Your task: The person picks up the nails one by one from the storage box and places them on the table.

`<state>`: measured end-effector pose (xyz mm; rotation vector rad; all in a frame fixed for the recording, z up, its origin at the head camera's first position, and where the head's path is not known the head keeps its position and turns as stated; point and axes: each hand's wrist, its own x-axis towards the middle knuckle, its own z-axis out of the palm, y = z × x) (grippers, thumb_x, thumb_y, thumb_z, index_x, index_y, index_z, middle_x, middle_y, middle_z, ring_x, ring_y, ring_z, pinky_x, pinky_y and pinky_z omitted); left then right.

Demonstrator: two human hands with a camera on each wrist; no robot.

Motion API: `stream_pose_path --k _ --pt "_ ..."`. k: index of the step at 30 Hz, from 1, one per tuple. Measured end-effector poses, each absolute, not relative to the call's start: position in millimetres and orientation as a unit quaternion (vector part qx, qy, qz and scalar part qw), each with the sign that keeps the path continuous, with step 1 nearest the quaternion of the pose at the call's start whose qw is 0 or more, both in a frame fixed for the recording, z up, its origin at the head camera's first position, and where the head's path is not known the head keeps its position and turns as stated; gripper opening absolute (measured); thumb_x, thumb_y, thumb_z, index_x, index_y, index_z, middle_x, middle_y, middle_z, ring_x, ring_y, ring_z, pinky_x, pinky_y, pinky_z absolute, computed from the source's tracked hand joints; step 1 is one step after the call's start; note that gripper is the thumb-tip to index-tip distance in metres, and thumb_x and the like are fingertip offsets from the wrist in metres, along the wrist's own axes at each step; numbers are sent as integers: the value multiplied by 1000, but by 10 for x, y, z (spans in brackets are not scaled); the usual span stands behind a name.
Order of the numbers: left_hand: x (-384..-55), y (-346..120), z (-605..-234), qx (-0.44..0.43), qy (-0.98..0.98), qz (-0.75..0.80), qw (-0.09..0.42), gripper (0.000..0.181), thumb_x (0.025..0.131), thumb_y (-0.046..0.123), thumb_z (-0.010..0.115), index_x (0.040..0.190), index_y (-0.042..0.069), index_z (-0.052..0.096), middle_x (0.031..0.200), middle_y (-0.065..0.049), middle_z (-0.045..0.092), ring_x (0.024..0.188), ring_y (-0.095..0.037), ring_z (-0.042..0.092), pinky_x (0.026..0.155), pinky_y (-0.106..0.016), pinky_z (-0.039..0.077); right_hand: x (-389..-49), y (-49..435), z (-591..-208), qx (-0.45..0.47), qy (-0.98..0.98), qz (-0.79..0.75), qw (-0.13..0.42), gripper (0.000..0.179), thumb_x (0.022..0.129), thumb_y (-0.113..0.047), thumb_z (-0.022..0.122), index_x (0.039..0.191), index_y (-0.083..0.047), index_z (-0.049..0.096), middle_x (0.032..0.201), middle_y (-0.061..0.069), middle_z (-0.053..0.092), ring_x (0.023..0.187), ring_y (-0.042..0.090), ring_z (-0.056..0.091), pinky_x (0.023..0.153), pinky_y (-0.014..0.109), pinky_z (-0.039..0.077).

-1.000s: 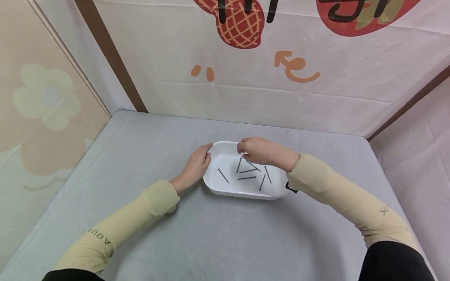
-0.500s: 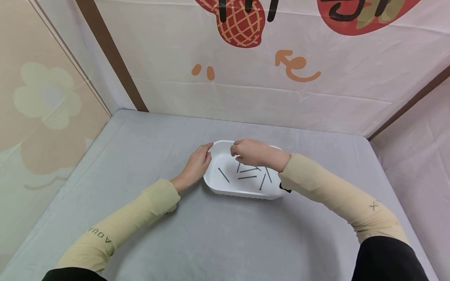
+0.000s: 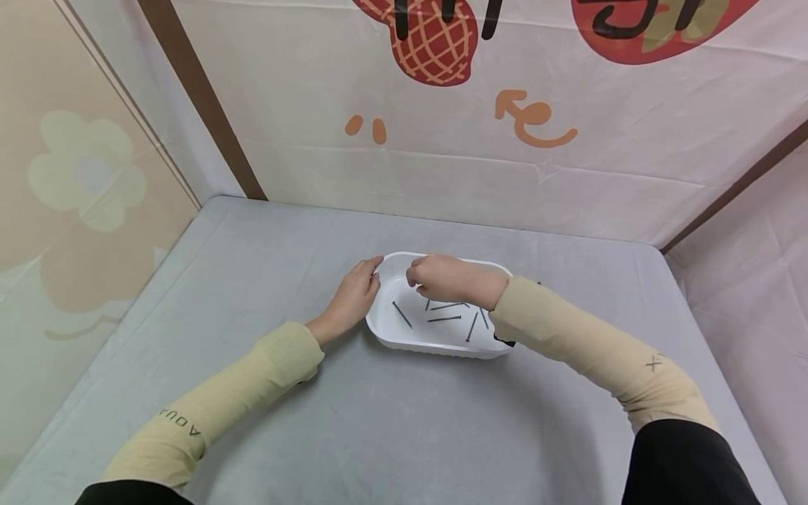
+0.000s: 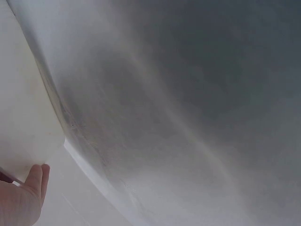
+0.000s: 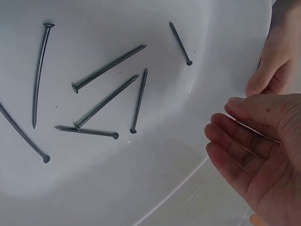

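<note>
A white tray (image 3: 435, 345) lies on the grey tabletop, holding several dark metal nails (image 3: 445, 319) scattered over its floor. At its left end my left hand (image 3: 348, 300) touches the rim with fairly straight fingers and steadies it. Over the tray's back part, my right hand (image 3: 445, 278) hovers with loosely bent fingers. In the right wrist view, nothing shows between that right hand's thumb and fingers (image 5: 230, 136), and the nails (image 5: 110, 68) lie apart from it. The right hand and sleeve hide some nails in the head view.
The grey tabletop (image 3: 379, 428) spreads around the tray. A printed cloth wall (image 3: 303, 140) stands behind it. A small dark tip (image 3: 539, 283) shows beyond the right sleeve; its kind is unclear. An orange bit (image 5: 256, 220) shows at the right wrist view's bottom edge.
My right hand has moved left and slightly nearer over the tray, covering more of the nails. The left hand and the tray have stayed in place.
</note>
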<state>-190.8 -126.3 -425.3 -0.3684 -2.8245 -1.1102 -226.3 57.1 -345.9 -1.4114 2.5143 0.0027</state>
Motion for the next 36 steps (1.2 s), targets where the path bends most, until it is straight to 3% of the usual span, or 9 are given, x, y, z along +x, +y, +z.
stream_pose_path --k 16,36 --pt "-1920 -1263 -4252 -126 -923 -360 49 38 96 7 36 131 -5 40 114 -18 53 100 -24 53 84 -34 47 -2286 461 -3572 -509 851 11 126 19 83 -2 58 100 -2 68 97 8 65 89 18 61 77 25 49" --pt "-1915 -1270 -4255 -132 -922 -359 57 37 96 7 36 131 -6 41 115 -19 53 100 -24 54 84 -34 48 -2443 326 -3730 -445 869 -42 211 19 84 -5 58 102 -2 66 94 7 64 83 14 57 75 25 47"
